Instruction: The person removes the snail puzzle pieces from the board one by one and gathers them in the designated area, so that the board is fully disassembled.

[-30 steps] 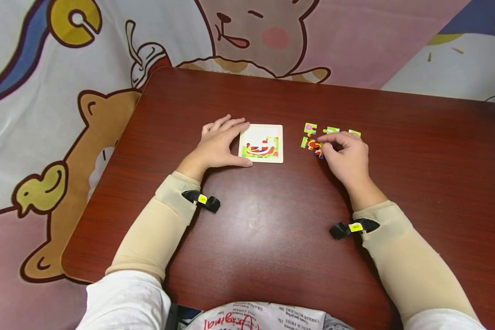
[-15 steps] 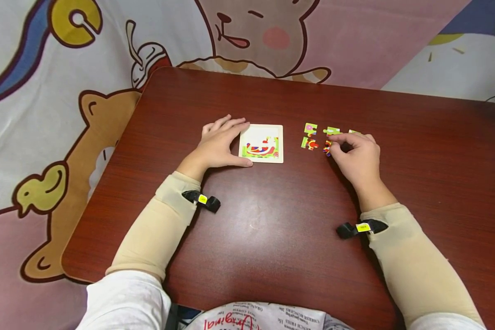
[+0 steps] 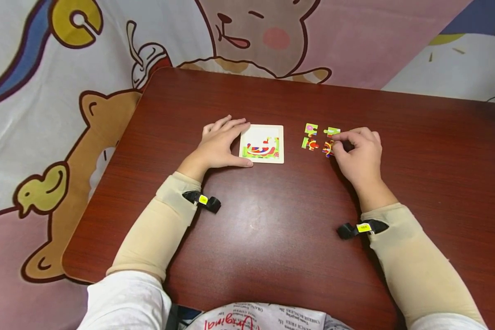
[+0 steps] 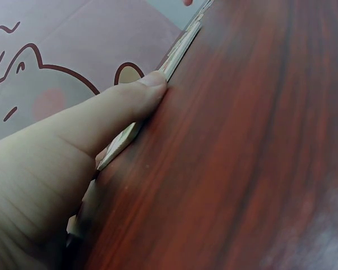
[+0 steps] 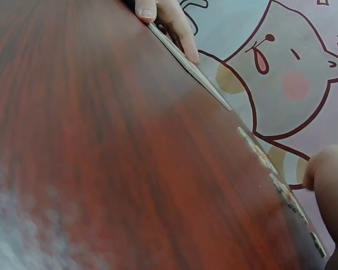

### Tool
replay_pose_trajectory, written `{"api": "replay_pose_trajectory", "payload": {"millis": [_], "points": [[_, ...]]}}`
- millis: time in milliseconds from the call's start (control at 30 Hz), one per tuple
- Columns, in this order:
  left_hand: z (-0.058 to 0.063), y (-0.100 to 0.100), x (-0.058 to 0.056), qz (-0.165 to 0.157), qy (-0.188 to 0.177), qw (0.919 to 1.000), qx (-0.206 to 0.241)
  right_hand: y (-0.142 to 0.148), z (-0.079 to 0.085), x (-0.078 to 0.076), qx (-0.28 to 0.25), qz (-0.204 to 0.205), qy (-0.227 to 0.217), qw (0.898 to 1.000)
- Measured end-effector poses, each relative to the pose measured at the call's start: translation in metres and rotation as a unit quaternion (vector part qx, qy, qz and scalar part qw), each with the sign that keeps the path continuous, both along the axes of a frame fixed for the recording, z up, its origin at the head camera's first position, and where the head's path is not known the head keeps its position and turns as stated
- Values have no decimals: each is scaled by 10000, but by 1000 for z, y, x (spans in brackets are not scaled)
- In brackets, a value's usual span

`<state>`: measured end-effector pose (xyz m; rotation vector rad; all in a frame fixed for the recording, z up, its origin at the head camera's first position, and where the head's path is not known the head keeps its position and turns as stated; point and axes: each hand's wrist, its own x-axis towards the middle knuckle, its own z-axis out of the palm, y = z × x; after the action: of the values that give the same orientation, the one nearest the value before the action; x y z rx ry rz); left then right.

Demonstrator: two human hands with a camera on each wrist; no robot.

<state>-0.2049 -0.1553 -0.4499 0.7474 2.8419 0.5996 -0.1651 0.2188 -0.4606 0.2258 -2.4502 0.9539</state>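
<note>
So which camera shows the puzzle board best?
The head view: it looks down on the puzzle board, showing its picture. The left wrist view gives only its edge, partly behind the left hand; the right wrist view, just a thin edge.

Readable: my shirt (image 3: 268,314), nearer me than left hand (image 3: 220,144) and right hand (image 3: 360,159): upside-down red "Original", dark "CHEESE BURGERS", "FRIES", "ORANGE". Left tag (image 3: 203,200) on left strap (image 3: 215,205), behind left hand, right tag (image 3: 364,228) on right strap (image 3: 346,231), behind right hand: yellow, print too small to read.
</note>
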Motion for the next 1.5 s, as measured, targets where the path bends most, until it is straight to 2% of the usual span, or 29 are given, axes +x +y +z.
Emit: {"api": "replay_pose_trajectory", "payload": {"millis": [133,300,433,567,667,800,933,1033,1100,1300,1500], "points": [[-2,2,1,-27,16,10000,9,0,1,-5,-6,101,312,9995],[-2,2,2,-20,58,10000,22,-6,3,-18,-176,374,803,9959],[0,1,3,-33,64,10000,45,-21,7,-26,-372,691,1025,9916],[0,1,2,-58,63,9999,79,-45,10,-31,-360,1190,1022,9870],[0,1,1,-37,71,9999,69,-63,13,-33,-264,1694,760,9823],[-1,1,1,-18,56,10000,80,-84,17,-35,181,2217,-28,9749],[-1,3,1,-28,31,10000,64,-97,21,-36,1009,2244,-1103,9630],[1,3,1,-20,41,10000,35,-102,23,-37,1421,2118,-1702,9518],[1,3,1,-6,47,10000,30,-103,24,-38,1532,2134,-1886,9463],[1,1,0,18,18,10000,-13,-107,26,-41,1585,2378,-1975,9377],[1,-1,0,37,-5,10000,17,-112,35,-47,1652,2476,-2582,9191]]}}
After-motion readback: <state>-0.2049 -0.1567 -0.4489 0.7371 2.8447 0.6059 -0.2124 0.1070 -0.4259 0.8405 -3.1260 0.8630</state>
